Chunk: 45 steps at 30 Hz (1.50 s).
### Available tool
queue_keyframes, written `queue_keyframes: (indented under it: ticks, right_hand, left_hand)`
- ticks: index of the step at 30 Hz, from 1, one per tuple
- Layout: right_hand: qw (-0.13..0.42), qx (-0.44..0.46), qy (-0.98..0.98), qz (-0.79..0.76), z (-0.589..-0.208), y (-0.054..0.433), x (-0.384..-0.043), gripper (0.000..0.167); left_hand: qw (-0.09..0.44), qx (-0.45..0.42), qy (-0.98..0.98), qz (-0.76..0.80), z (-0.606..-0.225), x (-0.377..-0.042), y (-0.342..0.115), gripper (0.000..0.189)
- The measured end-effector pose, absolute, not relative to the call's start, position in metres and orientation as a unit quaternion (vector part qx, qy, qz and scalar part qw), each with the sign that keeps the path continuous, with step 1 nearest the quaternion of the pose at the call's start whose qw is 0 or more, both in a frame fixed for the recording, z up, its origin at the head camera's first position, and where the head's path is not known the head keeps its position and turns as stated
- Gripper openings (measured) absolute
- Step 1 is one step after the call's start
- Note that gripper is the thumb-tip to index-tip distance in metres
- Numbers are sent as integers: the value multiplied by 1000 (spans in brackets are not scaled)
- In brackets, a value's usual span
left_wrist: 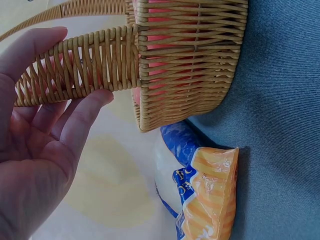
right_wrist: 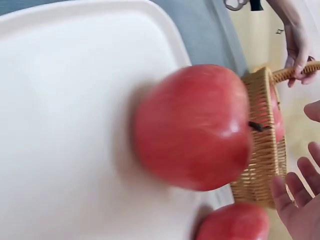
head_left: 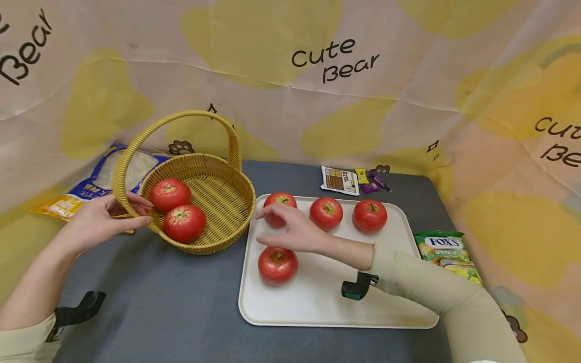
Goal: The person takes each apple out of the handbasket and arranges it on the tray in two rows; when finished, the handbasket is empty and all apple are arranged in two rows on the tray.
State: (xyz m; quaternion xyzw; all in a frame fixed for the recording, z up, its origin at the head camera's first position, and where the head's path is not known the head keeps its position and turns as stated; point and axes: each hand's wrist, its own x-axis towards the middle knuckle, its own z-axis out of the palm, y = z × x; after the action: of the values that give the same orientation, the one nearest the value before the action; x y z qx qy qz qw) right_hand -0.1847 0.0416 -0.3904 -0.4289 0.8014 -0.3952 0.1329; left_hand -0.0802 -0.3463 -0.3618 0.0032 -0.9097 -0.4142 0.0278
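A woven yellow basket (head_left: 227, 199) stands at the left with two red apples (head_left: 185, 225) inside. The left hand (head_left: 102, 220) grips the base of its arched handle (left_wrist: 82, 62), thumb on one edge and fingers round the other. Over the left part of a white tray (head_left: 313, 305) hovers the right hand (head_left: 299, 231), fingers spread and slightly bent, holding nothing. Below it lies the front apple (head_left: 278, 266), large in the right wrist view with its stem showing; behind it, partly covered by the fingers, is another apple (head_left: 281, 197).
Two further apples, a middle one (head_left: 326, 214) and a right one (head_left: 369, 216), sit along the tray's back. A blue and orange bag (head_left: 93, 181) lies behind the basket. Small packets (head_left: 340, 180) are at the back, and a green candy bag (head_left: 447, 252) is right of the tray.
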Motion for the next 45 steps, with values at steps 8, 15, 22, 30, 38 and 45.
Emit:
queue_keyframes:
  ticks: [8,15,22,30,38,45]
  right_hand:
    - [206,-439,761,-432,-374,-25,-208,39]
    - [222,-511,766,-321,-375,-86,-226,47]
    - [216,-567,769,-200,-377,-129,-232,58]
    - [239,-568,777,-128,-384,-153,-221,76]
    - [212,-562,792,-108,-393,-156,-211,79]
    - [199,-555,791,-166,-397,-144,-217,81]
  left_hand:
    - [30,6,-909,-416,-362,-80,-345,30]
    - [29,8,-908,-418,-362,-80,-345,31]
    - [29,3,-906,-423,-362,-80,-346,31]
    - [27,-10,-903,-429,-366,-81,-350,26]
    - [28,-9,-905,-425,-366,-81,-351,30]
    - [20,-8,-906,-423,-363,-79,-349,31]
